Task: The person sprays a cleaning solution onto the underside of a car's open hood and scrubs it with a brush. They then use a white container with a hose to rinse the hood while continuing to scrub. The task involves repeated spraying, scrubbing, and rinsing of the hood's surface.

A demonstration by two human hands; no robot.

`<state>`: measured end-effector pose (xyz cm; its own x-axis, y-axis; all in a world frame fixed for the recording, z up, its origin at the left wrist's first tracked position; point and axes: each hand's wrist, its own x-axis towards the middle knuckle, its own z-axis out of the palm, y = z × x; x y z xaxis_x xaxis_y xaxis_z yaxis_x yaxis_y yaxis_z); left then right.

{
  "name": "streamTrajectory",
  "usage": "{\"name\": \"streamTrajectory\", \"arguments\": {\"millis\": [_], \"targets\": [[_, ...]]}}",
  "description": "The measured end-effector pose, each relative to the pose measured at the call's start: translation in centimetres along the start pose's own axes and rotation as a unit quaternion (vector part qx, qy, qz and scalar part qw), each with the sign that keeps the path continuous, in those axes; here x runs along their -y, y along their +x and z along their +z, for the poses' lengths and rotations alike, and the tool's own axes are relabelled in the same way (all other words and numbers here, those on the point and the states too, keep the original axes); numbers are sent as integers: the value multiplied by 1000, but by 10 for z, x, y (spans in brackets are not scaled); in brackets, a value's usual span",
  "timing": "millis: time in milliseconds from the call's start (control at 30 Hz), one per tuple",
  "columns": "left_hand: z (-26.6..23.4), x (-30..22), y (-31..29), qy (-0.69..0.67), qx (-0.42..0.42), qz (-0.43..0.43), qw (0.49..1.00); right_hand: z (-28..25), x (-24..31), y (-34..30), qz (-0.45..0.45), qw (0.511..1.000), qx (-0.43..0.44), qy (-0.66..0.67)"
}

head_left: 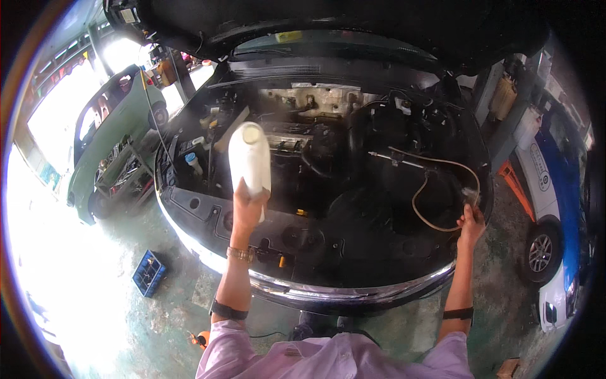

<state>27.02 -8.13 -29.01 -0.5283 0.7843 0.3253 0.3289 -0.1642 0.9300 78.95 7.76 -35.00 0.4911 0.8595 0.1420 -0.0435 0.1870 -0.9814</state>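
Observation:
My left hand (250, 205) is closed around a white plastic jug (250, 161), held up over the left part of the engine bay. The jug's round mouth or cap points toward me at its upper end; which of the two it is, I cannot tell. Over the bay's right front side, my right hand (471, 222) pinches a small clear piece (469, 194), blurred in outline. A thin tan hose (424, 218) loops beside that hand and reaches back to a slim metal tool (396, 159) lying across the dark engine parts. A blue-capped reservoir (193, 162) sits left of the jug.
The raised hood (341, 19) spans the top. The bumper (341, 292) runs close before me. A blue crate (149, 273) stands on the floor at left, near a tool cart (126, 170) and a green car (107, 120). At right are an orange stand (516, 189) and a blue-and-white vehicle (540, 170).

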Motion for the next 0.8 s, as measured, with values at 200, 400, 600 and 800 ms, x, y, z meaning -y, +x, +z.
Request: {"name": "streamTrajectory", "arguments": {"millis": [200,400,600,800], "targets": [[-4,28,-23,305,-20,85,948,-12,7,-1,-164,912,-73,-370],[1,35,-41,371,-53,149,915,-19,34,1,-200,889,-80,-403],[3,47,-34,411,-59,193,889,4,79,17,-265,901,-96,-330],[9,62,-9,404,-61,255,876,71,129,13,-150,985,-4,-79]]}}
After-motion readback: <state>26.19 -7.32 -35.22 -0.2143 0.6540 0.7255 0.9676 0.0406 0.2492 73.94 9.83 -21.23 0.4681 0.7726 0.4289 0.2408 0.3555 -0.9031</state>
